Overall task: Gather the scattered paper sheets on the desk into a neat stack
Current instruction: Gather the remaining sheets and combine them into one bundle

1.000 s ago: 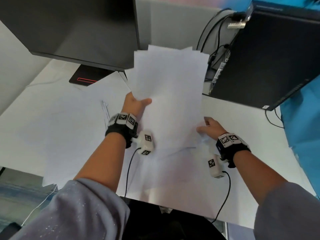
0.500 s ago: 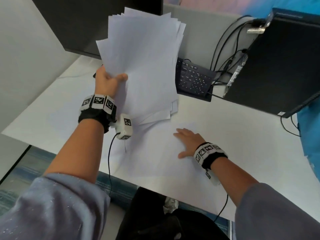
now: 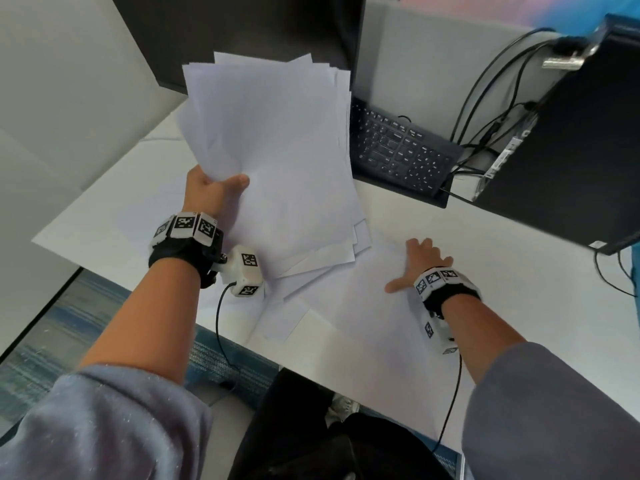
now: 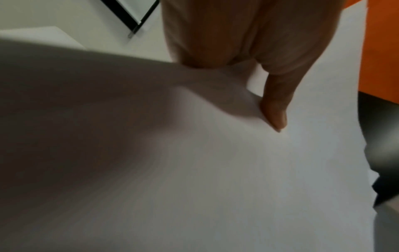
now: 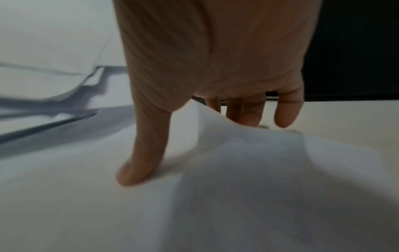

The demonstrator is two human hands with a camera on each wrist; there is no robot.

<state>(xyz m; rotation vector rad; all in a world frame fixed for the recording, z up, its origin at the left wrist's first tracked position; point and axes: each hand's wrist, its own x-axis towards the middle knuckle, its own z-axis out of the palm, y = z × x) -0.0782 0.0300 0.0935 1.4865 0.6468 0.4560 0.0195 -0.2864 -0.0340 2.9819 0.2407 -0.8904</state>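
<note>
Two hands: both of yours show in the head view, each with a tagged wristband.
Left hand (image 3: 211, 188): you pinch a sheaf (image 3: 273, 161) at its lower left edge, thumb on top, fingers hidden behind the sheets.
Left wrist view: your thumb (image 4: 275, 110) presses the top sheet of the sheaf (image 4: 215, 170); the rest of the picture is blurred.
Sheaf: held up over the surface (image 3: 502, 271), tilted, its sheets fanned unevenly, the far corners splayed in front of the monitor (image 3: 259, 32).
Right hand (image 3: 420, 263): spread flat, fingers straight, palm down on a loose sheet (image 3: 374, 306).
Right wrist view: your thumb (image 5: 140, 163) lies on the loose sheet (image 5: 215, 204), which buckles up under your palm; your fingertips (image 5: 285, 114) reach past its far edge.
Loose sheet: lies on the surface near its front edge, right of the sheaf's lower end, overlapping other sheets (image 3: 291, 317) beside it.
Keyboard (image 3: 398, 154): black, at the back of the surface, partly behind the sheaf.
Computer case (image 3: 571, 140): black, right of the keyboard, cables (image 3: 485, 98) running to it.
</note>
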